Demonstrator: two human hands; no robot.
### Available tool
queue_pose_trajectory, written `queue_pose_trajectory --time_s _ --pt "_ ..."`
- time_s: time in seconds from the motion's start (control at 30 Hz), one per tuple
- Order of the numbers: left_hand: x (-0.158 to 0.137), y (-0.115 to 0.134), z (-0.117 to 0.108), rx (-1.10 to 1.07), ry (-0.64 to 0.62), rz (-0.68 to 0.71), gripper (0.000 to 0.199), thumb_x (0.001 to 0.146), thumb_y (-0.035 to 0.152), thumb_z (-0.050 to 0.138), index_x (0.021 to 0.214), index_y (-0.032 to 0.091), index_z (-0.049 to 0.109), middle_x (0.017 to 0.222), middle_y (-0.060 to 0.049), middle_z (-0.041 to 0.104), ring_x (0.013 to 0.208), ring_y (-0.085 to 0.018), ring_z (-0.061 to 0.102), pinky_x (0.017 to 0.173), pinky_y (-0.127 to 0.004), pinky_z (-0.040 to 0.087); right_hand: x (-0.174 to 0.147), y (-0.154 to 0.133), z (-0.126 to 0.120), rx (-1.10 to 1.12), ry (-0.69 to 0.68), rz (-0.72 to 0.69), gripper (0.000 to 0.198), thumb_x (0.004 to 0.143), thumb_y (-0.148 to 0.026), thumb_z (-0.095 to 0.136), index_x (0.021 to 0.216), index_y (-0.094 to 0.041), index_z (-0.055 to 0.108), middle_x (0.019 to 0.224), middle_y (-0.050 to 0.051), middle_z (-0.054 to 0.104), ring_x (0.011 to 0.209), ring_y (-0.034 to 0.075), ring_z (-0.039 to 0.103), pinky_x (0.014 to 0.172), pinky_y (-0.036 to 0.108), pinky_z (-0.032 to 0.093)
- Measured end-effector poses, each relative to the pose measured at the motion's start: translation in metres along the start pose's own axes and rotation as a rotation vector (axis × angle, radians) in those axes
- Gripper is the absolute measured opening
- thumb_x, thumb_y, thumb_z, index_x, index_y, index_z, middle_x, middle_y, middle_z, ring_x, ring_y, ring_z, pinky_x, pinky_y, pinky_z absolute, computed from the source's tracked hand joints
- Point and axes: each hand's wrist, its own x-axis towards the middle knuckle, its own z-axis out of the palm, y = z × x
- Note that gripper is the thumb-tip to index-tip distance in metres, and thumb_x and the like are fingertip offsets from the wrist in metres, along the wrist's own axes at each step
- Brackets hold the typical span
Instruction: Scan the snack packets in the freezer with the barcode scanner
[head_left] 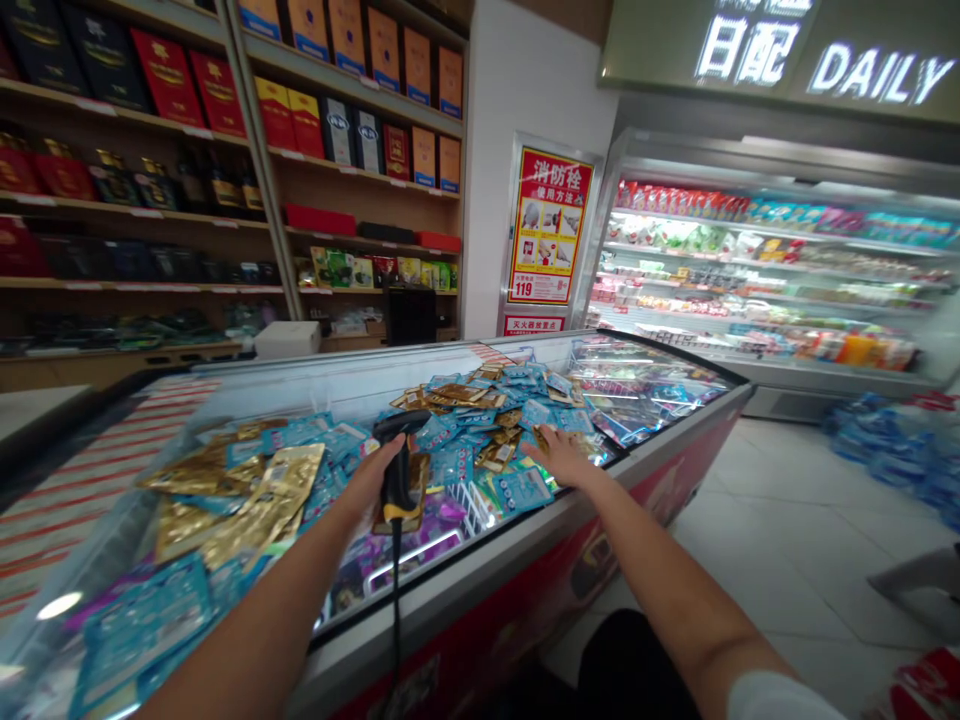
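My left hand (369, 482) is closed around a black and yellow barcode scanner (397, 470), whose cord hangs over the freezer's front edge. Right behind the scanner is a small brown packet (421, 490); whether my hand also grips it is unclear. My right hand (561, 458) rests on the pile, thumb and fingers apart, touching small gold-brown and blue packets. Blue packets (521, 488) and brown packets (457, 393) lie heaped over the glass top around both hands. Larger gold pouches (262, 510) are spread at the left.
The chest freezer (660, 455) has a glass top with purple packs and wire baskets below. A white box (287, 340) stands behind it. Shelves of boxed bottles (307, 122) line the back left. A lit refrigerated display (772, 280) and blue water bottles (892, 450) are at the right.
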Motion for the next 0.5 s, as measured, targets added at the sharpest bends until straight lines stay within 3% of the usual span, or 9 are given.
queue_pose_trajectory --time_s 0.1,0.2,0.37,0.5 --pt "-0.001 0.002 -0.002 0.007 -0.015 -0.014 0.044 0.075 0.046 0.062 0.11 0.019 0.06 0.068 -0.004 0.067 0.05 -0.018 0.063 0.041 -0.028 0.049 -0.015 -0.04 0.024 -0.026 -0.085 -0.069 0.105 0.065 -0.079 0.048 0.147 -0.026 0.011 0.152 0.017 0.008 0.138 0.042 0.003 0.104 0.058 0.013" --pt "0.0 0.002 -0.004 -0.007 -0.034 -0.035 0.044 0.075 0.046 0.061 0.111 0.02 0.06 0.07 -0.004 0.068 0.053 -0.019 0.064 0.044 -0.029 0.051 -0.029 -0.066 0.042 -0.059 -0.076 -0.116 0.119 0.055 -0.079 0.058 0.147 -0.029 0.003 0.154 0.014 -0.005 0.136 0.045 -0.008 0.102 0.063 0.009" --pt "0.0 0.001 -0.008 -0.043 -0.124 -0.098 0.043 0.077 0.049 0.058 0.107 0.018 0.062 0.065 -0.005 0.067 0.051 -0.019 0.063 0.047 -0.03 0.051 -0.039 -0.073 0.045 -0.072 -0.015 -0.135 0.11 0.062 -0.077 0.054 0.147 -0.029 0.004 0.154 0.013 -0.004 0.137 0.044 -0.006 0.102 0.064 0.009" --pt "-0.002 0.001 -0.007 -0.021 -0.17 -0.138 0.042 0.078 0.049 0.057 0.103 0.016 0.064 0.067 -0.007 0.068 0.056 -0.021 0.065 0.048 -0.03 0.051 -0.046 -0.073 0.039 -0.122 0.089 -0.247 0.096 0.071 -0.072 0.051 0.147 -0.027 0.014 0.154 0.012 0.004 0.138 0.04 -0.003 0.103 0.065 0.005"
